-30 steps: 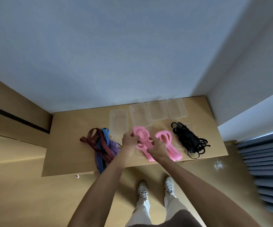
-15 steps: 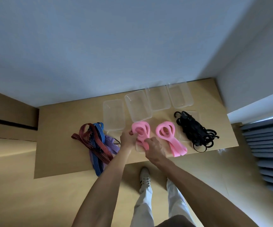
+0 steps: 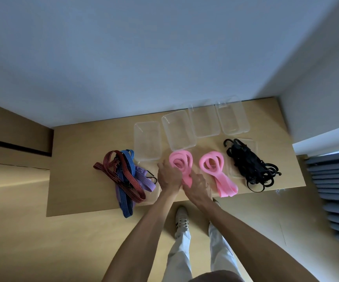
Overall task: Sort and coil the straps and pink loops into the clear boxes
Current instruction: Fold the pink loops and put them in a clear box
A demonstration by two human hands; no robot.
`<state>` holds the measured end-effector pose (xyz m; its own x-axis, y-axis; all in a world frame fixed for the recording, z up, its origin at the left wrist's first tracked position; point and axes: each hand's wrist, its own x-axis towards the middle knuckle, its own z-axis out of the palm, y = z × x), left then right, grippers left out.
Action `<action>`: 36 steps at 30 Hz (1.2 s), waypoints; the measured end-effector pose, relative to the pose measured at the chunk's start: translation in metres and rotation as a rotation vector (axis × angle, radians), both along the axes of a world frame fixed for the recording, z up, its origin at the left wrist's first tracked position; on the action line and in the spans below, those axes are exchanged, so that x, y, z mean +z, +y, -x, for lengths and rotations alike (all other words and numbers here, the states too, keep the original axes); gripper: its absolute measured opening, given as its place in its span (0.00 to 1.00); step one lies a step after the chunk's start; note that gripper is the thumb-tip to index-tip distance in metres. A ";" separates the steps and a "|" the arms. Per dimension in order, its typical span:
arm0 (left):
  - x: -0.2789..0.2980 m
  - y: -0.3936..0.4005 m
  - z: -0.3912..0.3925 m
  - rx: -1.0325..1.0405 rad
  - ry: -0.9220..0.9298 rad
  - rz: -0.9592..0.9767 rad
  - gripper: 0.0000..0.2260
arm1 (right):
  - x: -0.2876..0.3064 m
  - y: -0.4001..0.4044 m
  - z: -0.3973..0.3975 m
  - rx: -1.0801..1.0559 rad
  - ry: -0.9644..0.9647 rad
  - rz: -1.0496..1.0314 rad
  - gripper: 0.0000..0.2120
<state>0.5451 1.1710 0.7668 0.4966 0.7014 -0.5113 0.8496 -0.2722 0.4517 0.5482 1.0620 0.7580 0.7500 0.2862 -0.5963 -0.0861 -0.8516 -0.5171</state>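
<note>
Two pink loops lie on the wooden table [image 3: 79,180]. My left hand [image 3: 168,177] and my right hand [image 3: 198,187] both grip the left pink loop [image 3: 181,161] at its near end; its coiled far end shows above my fingers. The right pink loop [image 3: 213,165] lies free beside it. A pile of red, blue and purple striped straps [image 3: 123,176] sits left of my hands. A heap of black straps [image 3: 250,165] with hooks lies at the right. Several clear boxes [image 3: 147,141] stand in a row behind the loops.
A clear lid [image 3: 253,143] lies under the black straps. The table's far edge meets a pale wall. The blue strap hangs over the near edge. My legs and shoes [image 3: 181,222] stand on the floor below. Grey slats [image 3: 335,196] are at the right.
My right hand slid along the left pink loop toward my left hand, gathering its tail. Both hands now sit close together at its near end. The view tilted down slightly.
</note>
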 end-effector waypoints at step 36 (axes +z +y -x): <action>0.078 -0.003 -0.017 -0.404 -0.331 -0.088 0.16 | 0.102 -0.019 -0.054 -0.101 -0.450 -0.106 0.19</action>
<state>0.5626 1.1682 0.8450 0.8609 0.4542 -0.2293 0.4852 -0.5972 0.6387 0.6018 1.0434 0.8601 0.9546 0.2399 -0.1769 0.0865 -0.7909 -0.6058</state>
